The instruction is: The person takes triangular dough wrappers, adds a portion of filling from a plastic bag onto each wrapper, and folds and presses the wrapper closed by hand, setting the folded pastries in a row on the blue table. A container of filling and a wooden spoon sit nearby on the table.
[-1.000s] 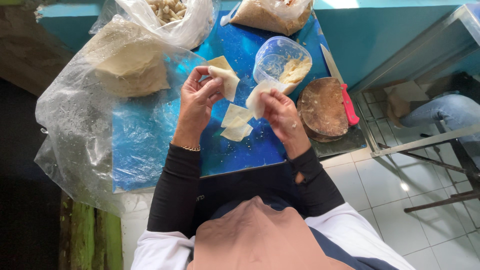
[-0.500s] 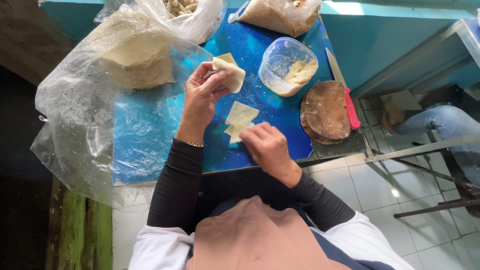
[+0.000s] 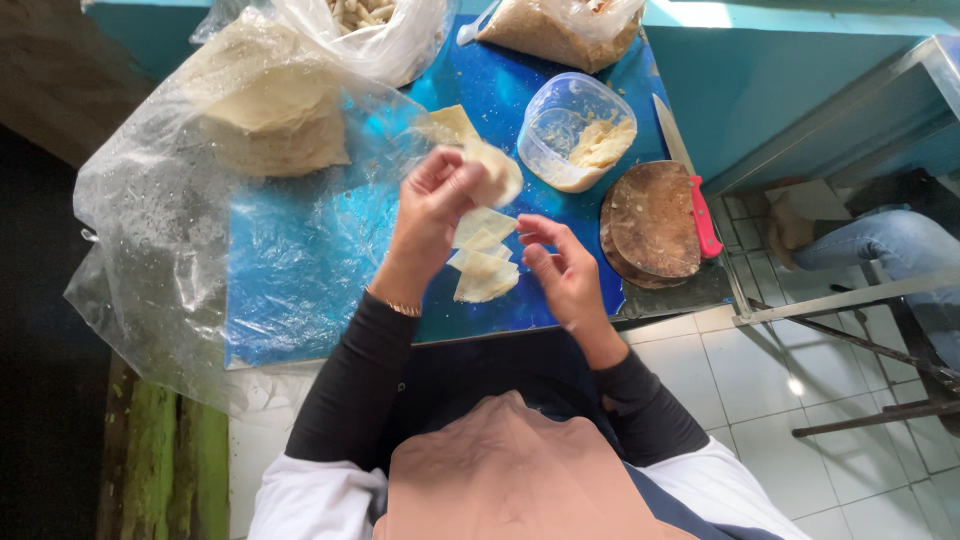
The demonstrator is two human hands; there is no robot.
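Two bare hands worked over a blue table (image 3: 300, 270) covered with clear plastic sheeting. The left hand (image 3: 432, 205) was raised above the tabletop with its fingers closed around a pale, folded dough wrapper (image 3: 492, 172), pinching it at the top edge; the wrapper looked blurred, so its exact shape could not be told. The right hand (image 3: 560, 270) hovered lower and to the right, fingers loosely curled and spread, gripping nothing, its fingertips just beside a small pile of flat triangular wrappers (image 3: 482, 262) lying on the table between the two hands. Whether the fingertips touched that pile could not be told. One more pale wrapper piece (image 3: 447, 125) lay on the blue surface beyond the left hand. Near the far right of the table stood a clear round plastic container (image 3: 575, 135) holding a pale yellowish filling, and just right of it lay a round wooden board (image 3: 652, 222) with a red-handled knife (image 3: 702, 215) resting along its right edge. To the left, a large clear plastic bag (image 3: 190, 220) held a tall stack of round wrappers (image 3: 272, 120). Two further bags sat at the far edge: one with pale pieces (image 3: 375, 25) and one with brownish crumbs (image 3: 555, 30). Beyond the table's right side, another person's knee in blue jeans (image 3: 890, 245) showed above a white tiled floor (image 3: 780, 400).
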